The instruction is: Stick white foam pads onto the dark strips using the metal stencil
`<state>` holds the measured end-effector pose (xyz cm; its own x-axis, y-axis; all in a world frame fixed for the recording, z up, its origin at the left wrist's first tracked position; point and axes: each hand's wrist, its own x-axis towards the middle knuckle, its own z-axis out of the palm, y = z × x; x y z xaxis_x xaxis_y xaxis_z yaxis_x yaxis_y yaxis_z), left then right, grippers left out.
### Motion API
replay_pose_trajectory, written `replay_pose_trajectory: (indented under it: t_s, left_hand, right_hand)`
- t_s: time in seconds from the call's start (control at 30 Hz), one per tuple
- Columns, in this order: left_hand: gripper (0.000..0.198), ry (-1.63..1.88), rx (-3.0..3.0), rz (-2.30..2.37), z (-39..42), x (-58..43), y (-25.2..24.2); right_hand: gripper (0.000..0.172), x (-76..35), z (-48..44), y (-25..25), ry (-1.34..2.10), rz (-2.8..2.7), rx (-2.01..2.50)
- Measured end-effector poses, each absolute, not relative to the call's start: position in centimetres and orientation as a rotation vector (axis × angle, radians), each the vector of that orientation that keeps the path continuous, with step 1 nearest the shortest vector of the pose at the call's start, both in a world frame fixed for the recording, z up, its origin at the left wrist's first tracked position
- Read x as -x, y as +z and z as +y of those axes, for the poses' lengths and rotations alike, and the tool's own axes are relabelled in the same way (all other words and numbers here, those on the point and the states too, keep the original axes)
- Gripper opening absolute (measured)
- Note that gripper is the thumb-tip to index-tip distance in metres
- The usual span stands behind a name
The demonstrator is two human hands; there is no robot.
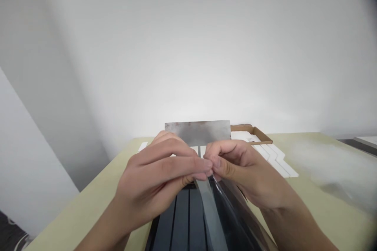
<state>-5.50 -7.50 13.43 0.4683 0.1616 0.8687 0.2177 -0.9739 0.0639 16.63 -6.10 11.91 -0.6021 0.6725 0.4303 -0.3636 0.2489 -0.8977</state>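
My left hand (159, 174) and my right hand (241, 170) meet in front of me, fingertips pinched together on the top edge of a thin clear film (219, 210). The film hangs down from the pinch over dark glossy strips (179, 219) lying side by side on the table. Just behind my fingers stands a grey, stained metal plate (198, 131), upright. Both hands are closed in a pinch.
The beige table (318, 204) runs to a white wall. White strips (275, 160) lie at the back right beside an open brown cardboard tray (259, 133). A dark surface edge (357, 144) shows at the far right.
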Motion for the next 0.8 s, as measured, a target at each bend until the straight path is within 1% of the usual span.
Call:
replay_pose_trajectory:
  t_s: [0.23, 0.37, 0.57, 0.63, 0.7, 0.8]
  left_hand:
    - [0.031, -1.529, 2.580, -0.380, -7.6, 5.4, 13.4]
    - [0.025, -1.513, 2.611, -0.385, -7.9, 5.4, 13.5]
    - [0.030, -1.460, 2.689, -0.483, -8.4, 5.5, 13.6]
    - [0.032, -1.388, 2.625, -0.566, -8.5, 5.7, 13.7]
    - [0.032, -1.355, 2.515, -0.612, -8.8, 5.8, 13.9]
    - [0.031, -1.449, 2.278, -0.668, -9.5, 6.2, 14.3]
  right_hand:
    - [0.030, -16.7, -6.0, 11.8, 1.528, -1.639, 0.262]
    - [0.030, -16.7, -6.1, 11.9, 1.506, -1.662, 0.286]
    - [0.028, -16.8, -6.3, 12.0, 1.469, -1.693, 0.318]
    - [0.029, -17.1, -6.5, 12.1, 1.391, -1.735, 0.379]
    - [0.030, -17.5, -6.7, 12.4, 1.221, -1.773, 0.483]
    - [0.033, -18.8, -6.4, 13.0, 0.892, -1.771, 0.675]
